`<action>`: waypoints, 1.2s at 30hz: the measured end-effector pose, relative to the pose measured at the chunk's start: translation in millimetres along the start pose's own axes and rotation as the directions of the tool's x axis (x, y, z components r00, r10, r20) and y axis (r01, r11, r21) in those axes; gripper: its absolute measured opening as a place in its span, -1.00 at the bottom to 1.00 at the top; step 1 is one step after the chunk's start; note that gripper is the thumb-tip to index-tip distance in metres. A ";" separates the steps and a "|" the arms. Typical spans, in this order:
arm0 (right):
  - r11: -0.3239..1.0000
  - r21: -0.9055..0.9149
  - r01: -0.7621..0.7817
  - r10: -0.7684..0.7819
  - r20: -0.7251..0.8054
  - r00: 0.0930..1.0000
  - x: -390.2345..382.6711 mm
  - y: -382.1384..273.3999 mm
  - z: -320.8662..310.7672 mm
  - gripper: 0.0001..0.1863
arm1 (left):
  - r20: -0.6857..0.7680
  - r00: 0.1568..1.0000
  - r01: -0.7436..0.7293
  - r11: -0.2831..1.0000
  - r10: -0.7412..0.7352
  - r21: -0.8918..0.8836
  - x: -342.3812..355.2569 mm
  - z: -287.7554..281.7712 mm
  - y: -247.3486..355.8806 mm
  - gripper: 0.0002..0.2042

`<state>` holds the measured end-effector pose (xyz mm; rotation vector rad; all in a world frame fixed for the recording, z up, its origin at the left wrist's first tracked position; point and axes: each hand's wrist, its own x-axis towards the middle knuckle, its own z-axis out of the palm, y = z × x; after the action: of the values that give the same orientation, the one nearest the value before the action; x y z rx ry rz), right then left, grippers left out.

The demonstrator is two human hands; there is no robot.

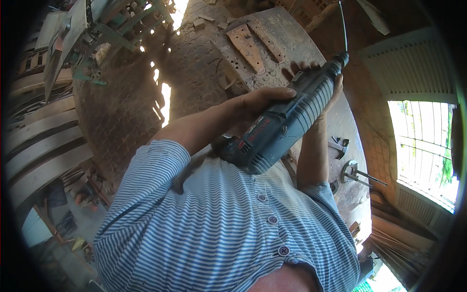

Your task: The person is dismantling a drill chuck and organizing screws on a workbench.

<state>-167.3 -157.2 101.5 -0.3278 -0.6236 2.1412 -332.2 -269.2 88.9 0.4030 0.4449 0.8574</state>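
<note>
A dark green-grey rotary hammer drill [287, 124] lies slantwise in front of my chest. Its long thin bit [344, 27] points up and to the right, and its rear end rests close to my striped shirt. My left hand [267, 102] grips the side of its body, the thumb laid along the casing and the other fingers hidden behind it. From the right, my right hand [333, 95] cradles the front part from below, with fingertips showing on the far side. Beyond the drill, two tapered wooden pieces [246, 47] with drilled holes lie on a worn bench [296, 36].
On the bench's right side sit a metal bracket [338, 145] and a round metal part with two rods [351, 170]. Scrap wood [104, 29] is heaped at the upper left, with curved planks [46, 141] below. A barred window [425, 146] stands at right.
</note>
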 end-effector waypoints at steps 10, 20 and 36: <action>0.737 -0.614 -0.282 0.232 -0.163 0.959 -120.1 -5.0 73.9 0.08 | -0.132 0.852 -0.465 0.847 0.507 0.256 -22.0 8.7 60.0 -0.38; 0.432 -0.846 -0.312 0.145 -0.277 0.950 -116.7 19.0 97.7 -0.05 | -0.318 0.720 -0.596 0.784 0.617 0.172 -53.0 19.7 66.2 -0.55; 0.409 -0.840 -0.357 0.385 -0.196 0.902 -96.7 17.1 65.1 -0.11 | -0.433 0.507 -0.681 0.655 0.745 0.327 -60.9 17.3 47.6 -0.44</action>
<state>-149.7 -264.0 148.0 -1.0822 -1.8094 2.0452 -387.9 -291.9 140.3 0.4578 0.8861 1.8102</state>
